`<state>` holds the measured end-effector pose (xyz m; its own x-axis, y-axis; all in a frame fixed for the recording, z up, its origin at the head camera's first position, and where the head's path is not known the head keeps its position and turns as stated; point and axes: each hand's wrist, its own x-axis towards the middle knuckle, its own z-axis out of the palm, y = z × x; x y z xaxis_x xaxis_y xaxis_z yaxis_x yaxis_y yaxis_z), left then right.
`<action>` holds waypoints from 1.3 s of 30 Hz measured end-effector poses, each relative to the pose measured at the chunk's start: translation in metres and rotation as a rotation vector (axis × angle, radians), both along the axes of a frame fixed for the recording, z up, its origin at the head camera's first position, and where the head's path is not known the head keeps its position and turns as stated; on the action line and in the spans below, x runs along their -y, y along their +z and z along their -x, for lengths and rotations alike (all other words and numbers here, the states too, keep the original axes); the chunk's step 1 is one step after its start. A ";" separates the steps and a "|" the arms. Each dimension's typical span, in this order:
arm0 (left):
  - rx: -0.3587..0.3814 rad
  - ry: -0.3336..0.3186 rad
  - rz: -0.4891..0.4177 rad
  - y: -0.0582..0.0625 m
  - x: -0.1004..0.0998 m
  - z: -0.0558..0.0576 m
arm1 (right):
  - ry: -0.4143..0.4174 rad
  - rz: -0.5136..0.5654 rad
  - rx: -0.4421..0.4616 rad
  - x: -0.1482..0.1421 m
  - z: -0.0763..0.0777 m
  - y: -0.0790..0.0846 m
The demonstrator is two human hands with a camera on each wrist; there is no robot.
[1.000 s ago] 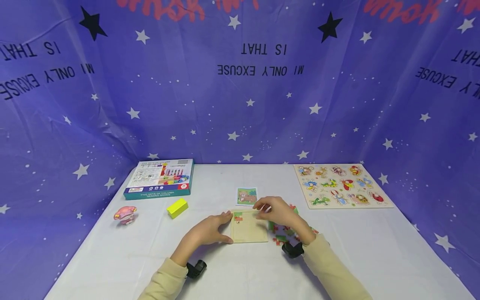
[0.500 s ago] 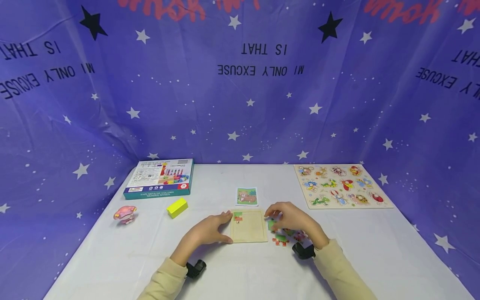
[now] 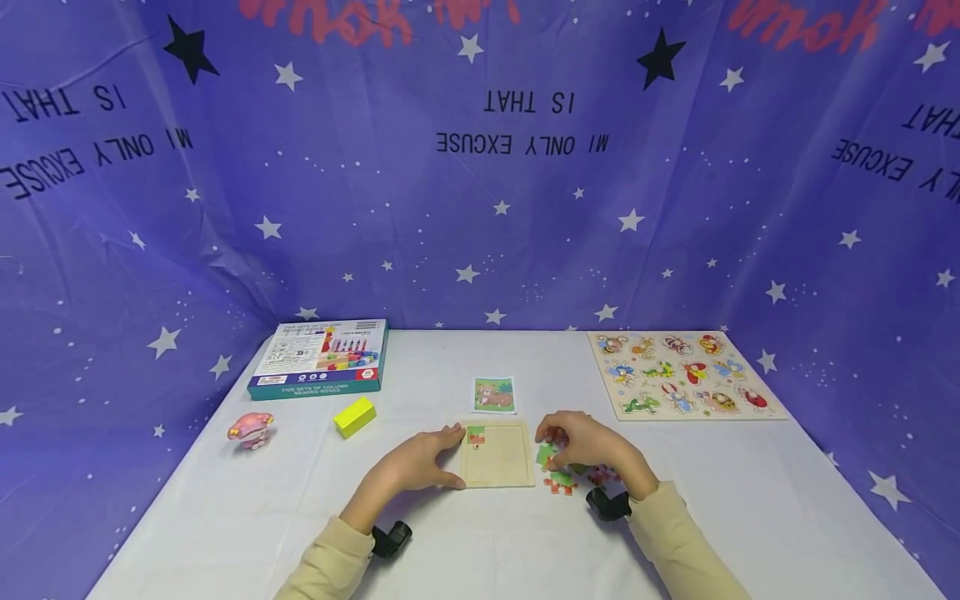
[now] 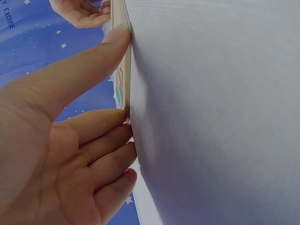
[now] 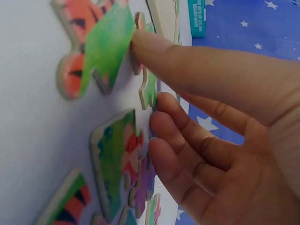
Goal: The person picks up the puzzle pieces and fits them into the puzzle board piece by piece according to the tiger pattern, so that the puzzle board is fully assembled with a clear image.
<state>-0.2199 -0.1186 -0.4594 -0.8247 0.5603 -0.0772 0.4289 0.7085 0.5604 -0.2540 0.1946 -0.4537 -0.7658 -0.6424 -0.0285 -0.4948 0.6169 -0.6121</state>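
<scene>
Head view: where are the jigsaw pieces (image 3: 561,482)?

Lower centre, beside the wooden tray (image 3: 501,463). Left hand (image 3: 411,461) touches tray, fingers extended.

Right hand (image 3: 591,442)?

Over pieces; grasp cannot be determined. Pieces appear light, stiff: pinch opposite edges.

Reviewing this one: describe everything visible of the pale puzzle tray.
The pale puzzle tray is shallow and squarish, with a low raised rim, and looks wooden. It lies flat on the white tabletop. A red-and-green puzzle section sits in its upper left corner; plain board shows across the rest. The left hand touches its left edge with thumb and fingers. A picture card lies just beyond it.
</scene>
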 end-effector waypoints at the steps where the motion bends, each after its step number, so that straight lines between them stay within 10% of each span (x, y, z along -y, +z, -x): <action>1: -0.002 -0.001 0.001 0.000 0.000 0.000 | -0.002 0.006 0.006 -0.001 0.000 0.000; 39: -0.001 0.002 -0.003 -0.001 0.000 0.001 | 0.002 0.065 -0.006 -0.008 0.006 0.000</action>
<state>-0.2208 -0.1184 -0.4608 -0.8259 0.5588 -0.0748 0.4280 0.7079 0.5618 -0.2596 0.2030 -0.4539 -0.7648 -0.6440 0.0177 -0.4993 0.5751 -0.6480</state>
